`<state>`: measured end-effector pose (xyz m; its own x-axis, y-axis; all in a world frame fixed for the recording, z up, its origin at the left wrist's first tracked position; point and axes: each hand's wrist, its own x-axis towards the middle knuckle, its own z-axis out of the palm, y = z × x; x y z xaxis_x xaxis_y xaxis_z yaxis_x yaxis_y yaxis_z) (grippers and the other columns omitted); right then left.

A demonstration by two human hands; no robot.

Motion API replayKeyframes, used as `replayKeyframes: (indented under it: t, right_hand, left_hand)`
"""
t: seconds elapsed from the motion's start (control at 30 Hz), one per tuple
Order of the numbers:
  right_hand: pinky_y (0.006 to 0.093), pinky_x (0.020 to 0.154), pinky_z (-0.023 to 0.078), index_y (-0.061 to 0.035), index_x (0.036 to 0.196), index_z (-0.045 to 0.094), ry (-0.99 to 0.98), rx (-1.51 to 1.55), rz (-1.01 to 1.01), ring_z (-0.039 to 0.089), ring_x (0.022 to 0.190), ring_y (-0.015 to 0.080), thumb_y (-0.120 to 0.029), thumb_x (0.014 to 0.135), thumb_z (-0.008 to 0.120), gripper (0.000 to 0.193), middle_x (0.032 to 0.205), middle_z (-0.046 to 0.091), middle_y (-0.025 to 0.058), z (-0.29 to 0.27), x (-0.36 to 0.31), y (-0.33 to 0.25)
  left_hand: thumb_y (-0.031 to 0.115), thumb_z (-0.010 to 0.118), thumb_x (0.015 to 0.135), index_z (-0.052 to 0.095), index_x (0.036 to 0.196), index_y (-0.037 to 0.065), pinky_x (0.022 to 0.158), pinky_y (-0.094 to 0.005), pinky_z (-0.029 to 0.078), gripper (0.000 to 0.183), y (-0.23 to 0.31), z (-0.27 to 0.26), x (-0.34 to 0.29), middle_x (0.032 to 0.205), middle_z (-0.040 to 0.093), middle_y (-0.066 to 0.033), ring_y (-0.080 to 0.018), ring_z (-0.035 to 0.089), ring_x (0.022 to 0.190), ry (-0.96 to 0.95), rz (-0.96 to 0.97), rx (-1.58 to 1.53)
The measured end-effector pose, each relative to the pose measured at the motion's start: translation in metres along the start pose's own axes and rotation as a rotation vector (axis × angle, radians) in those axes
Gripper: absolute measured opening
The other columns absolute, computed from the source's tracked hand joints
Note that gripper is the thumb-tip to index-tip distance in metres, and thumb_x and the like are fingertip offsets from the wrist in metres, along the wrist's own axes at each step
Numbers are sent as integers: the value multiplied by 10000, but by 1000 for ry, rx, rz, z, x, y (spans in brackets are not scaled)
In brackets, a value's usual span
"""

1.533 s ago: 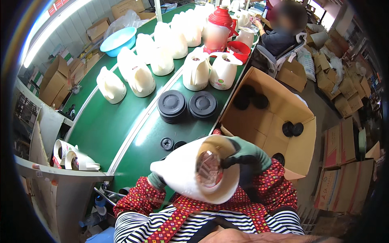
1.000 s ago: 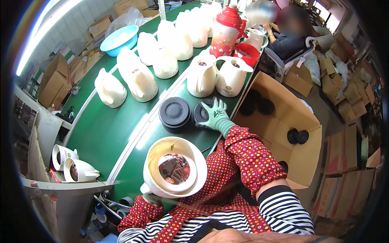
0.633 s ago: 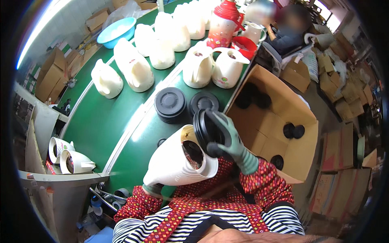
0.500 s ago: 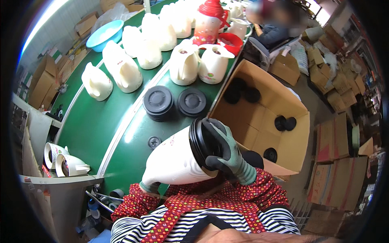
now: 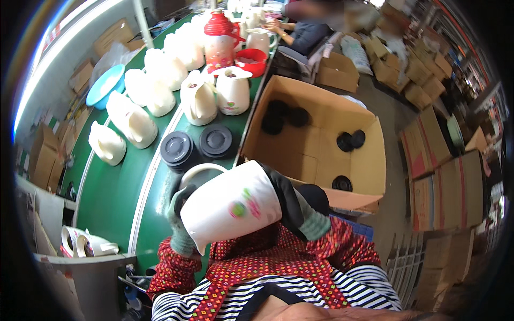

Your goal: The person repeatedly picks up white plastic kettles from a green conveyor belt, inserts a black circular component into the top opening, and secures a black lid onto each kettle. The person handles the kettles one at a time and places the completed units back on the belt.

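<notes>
Left hand by the spout, right hand at the base, each grip holds a tilted white jug near the green bench, open surface leftward; a cardboard carton borders the bench's right edge.

From where I stand, a long green table runs away up the room, a pale line along its length. A white post rises near its far left edge, before a pale wall, where a strip light glares. A grey chair stands along the right side, up the room. The bare floor is grey, and cardboard boxes are stacked on the right, with more heaped behind, where the corner turns dim.
</notes>
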<state>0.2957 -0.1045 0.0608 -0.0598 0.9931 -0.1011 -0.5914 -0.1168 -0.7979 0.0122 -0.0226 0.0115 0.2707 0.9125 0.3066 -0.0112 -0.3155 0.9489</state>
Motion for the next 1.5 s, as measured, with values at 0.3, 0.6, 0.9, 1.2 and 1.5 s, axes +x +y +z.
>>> replayKeyframes:
  t: [0.3,0.6,0.9,1.2,1.5]
  right_hand:
    - [365,1313,160,-21,1678,205,-214,-948,-717,165,1623,240,-354,1097,533,745,1768,140,103,0,-39,-37]
    - [449,1227,368,-60,1622,307,-294,514,-61,500,1428,260,-524,1071,555,761,1549,530,138,-5,-35,1]
    - [428,1186,407,-17,1512,500,-440,590,-150,555,1344,219,-331,1122,490,502,1450,601,125,-39,-75,37]
    - [415,1226,370,-24,1547,455,180,-283,-833,527,1390,221,-273,1118,493,498,1523,552,114,0,-87,55]
    - [489,1225,293,-60,1603,400,-22,-359,-537,372,1461,362,-464,965,633,790,1612,384,199,4,-127,5]
  left_hand:
    - [130,722,963,647,1286,-7,980,-427,577,359,36,-5,11,1213,718,-154,-275,706,1120,-172,-138,-41]
    - [95,771,842,698,1214,-25,901,-406,599,398,102,7,22,1284,703,-235,-341,740,1030,-225,405,581]
    - [103,814,761,739,1083,-26,925,-438,597,355,146,30,12,1352,650,-318,-430,728,1072,-411,835,660]
    - [103,735,898,685,1241,14,1068,-486,518,358,91,27,-6,1421,630,-225,-389,640,1274,-423,207,380]
    - [211,685,940,589,1303,25,1056,-443,518,420,107,34,-7,1417,591,-245,-368,613,1286,-385,-13,98]
